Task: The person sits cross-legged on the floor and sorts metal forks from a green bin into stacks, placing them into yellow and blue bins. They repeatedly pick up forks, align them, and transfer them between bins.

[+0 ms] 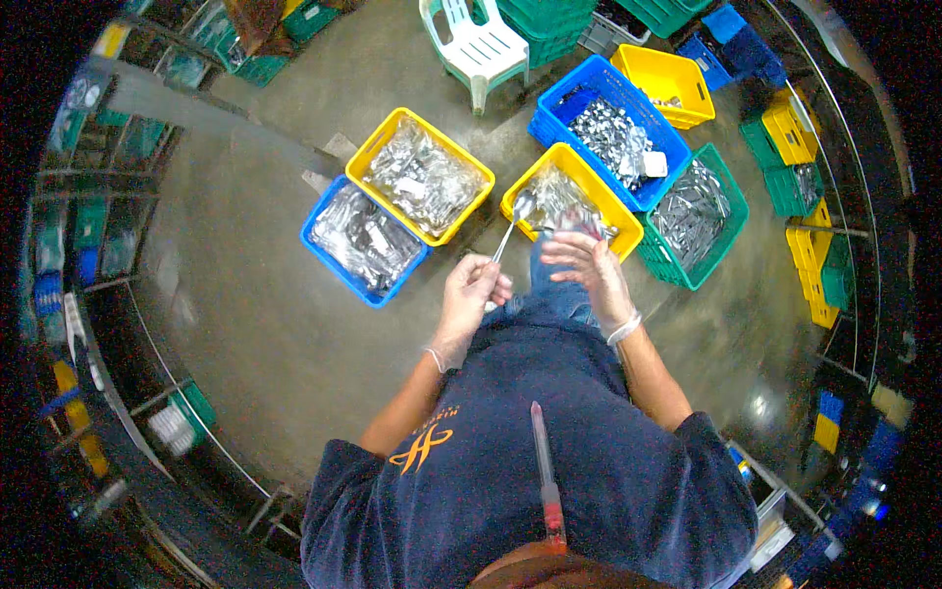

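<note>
My left hand (pixel 474 286), in a clear thin glove, is closed on the handle of a metal spoon (pixel 522 208), whose bowl points up toward a yellow crate. To its right, my right hand (pixel 589 269), gloved too, has its fingers spread; something blurred and reddish lies just beyond its fingertips, and I cannot tell what it is. Beyond the hands, the near yellow crate (pixel 630 247) holds clear-wrapped items. Another yellow crate (pixel 358 168) at the left is filled with clear-wrapped pieces, and a blue crate (pixel 305 228) beside it holds more wrapped metal items.
A large blue crate (pixel 681 169) with small metal pieces and a green crate (pixel 738 213) with long metal pieces stand at the right. Behind them is another yellow crate (pixel 699 110). A white plastic chair (pixel 482 51) stands at the top. Racks with crates line both sides.
</note>
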A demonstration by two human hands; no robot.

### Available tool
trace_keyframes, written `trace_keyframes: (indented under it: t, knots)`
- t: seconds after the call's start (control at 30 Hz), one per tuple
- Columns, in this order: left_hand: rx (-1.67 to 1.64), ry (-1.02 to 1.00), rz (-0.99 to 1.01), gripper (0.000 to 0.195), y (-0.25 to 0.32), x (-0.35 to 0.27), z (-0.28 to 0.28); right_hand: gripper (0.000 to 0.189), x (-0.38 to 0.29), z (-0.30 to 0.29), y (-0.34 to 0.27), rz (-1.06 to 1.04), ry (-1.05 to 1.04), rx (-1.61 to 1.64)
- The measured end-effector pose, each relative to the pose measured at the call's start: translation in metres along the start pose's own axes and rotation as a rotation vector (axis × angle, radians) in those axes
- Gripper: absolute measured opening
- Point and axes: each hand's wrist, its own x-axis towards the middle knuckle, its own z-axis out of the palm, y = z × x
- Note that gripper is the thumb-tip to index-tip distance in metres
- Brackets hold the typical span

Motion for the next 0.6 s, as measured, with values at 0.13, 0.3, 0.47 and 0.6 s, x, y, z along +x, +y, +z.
trace_keyframes:
  t: [0.13, 0.3, 0.47, 0.6]
  knots:
    - [0.049, -0.129, 0.012, 0.014, 0.044, 0.013, -0.001, 0.072, 0.023, 0.044, -0.015, 0.086, 0.013, 0.242]
    - [0.097, -0.207, 0.105, 0.019, 0.055, 0.032, -0.018, 0.040, 0.057, 0.072, -0.016, 0.078, 0.096, 0.087]
    - [0.124, -0.175, 0.101, 0.018, 0.072, 0.054, -0.028, 0.021, 0.105, 0.092, -0.021, -0.025, 0.092, 0.149]
    - [0.305, -0.311, 0.053, 0.024, 0.095, 0.083, -0.047, 0.013, 0.149, 0.088, -0.020, -0.052, 0.044, 0.134]
